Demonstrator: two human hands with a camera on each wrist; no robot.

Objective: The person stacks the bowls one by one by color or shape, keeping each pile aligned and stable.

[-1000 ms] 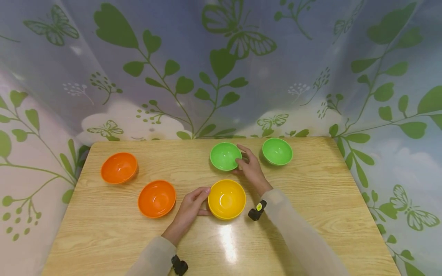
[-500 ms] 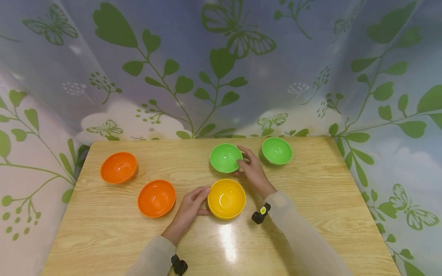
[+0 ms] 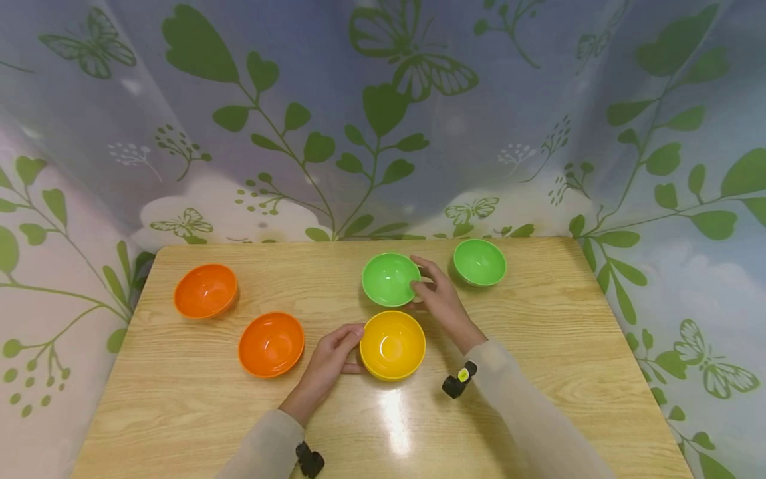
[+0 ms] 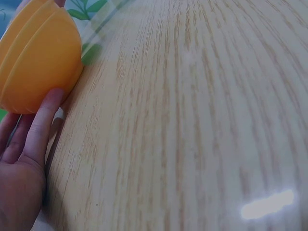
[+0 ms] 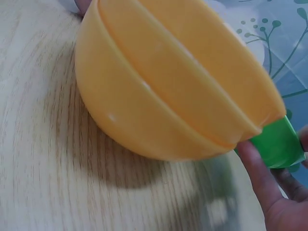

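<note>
A nested stack of yellow bowls (image 3: 392, 346) stands at mid-table, its layered rims visible in the left wrist view (image 4: 45, 57) and the right wrist view (image 5: 163, 91). My left hand (image 3: 325, 362) holds the stack's left side, thumb near the rim and fingers low against the wall (image 4: 26, 168). Just behind the stack, my right hand (image 3: 444, 301) grips a green bowl (image 3: 391, 279) by its right side, thumb at the rim. In the right wrist view the yellow bowls partly hide this green bowl (image 5: 276, 144), beside my fingers (image 5: 260, 173).
Another green bowl (image 3: 480, 263) stands at the back right of the wooden table (image 3: 179, 399). Two separate orange bowls are on the left, one farther back (image 3: 206, 291) and one nearer (image 3: 272, 344). A patterned curtain (image 3: 335, 133) hangs behind the table.
My right hand has brought the green bowl slightly nearer to the yellow stack, and the bowl looks a little larger. My left hand and the other bowls have stayed in place.
</note>
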